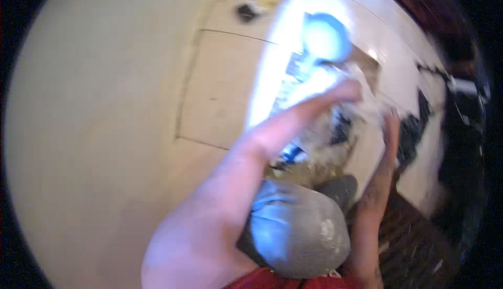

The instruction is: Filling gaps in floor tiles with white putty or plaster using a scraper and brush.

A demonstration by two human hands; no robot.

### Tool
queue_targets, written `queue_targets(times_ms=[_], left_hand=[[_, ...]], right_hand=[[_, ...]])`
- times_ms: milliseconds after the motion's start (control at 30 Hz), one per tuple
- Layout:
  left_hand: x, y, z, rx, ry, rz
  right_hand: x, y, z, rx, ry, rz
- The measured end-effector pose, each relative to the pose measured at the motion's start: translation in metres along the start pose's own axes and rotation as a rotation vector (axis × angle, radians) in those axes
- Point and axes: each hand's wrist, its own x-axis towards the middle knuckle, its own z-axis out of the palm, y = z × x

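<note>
Head view, heavily blurred: left hand (340,92) and right hand (390,124) both reach into a pale crumpled mass (335,132) below a blue bowl (326,37). Can't tell either hand's grip. Grey-clad knee (301,231) sits underneath.

Left: bare pale floor tiles (105,132), open passage. Ahead of hands: blue bowl (326,37) and blurred clutter (335,126) block. Right: dark objects (461,106) crowd edge.

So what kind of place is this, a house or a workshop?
Probably a room in a house, though the picture is blurry. The floor is laid with big pale tiles, a round blue bowl-like thing sits on it, and the left hand and right hand reach into a messy pile.
</note>
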Motion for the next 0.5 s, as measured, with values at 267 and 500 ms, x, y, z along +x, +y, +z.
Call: queue_targets(times_ms=[267, 500], left_hand=[[-0.038, -0.031, 0.011, -1.084, 0.543, -0.442], [0.007, 0.019, 0.014, -1.978, 0.213, -0.666]], right_hand=[[-0.006, -0.046, 0.033, 0.544, -0.334, -0.031], [0.003, 0.12, -0.02, 0.585, 0.002, 0.364]])
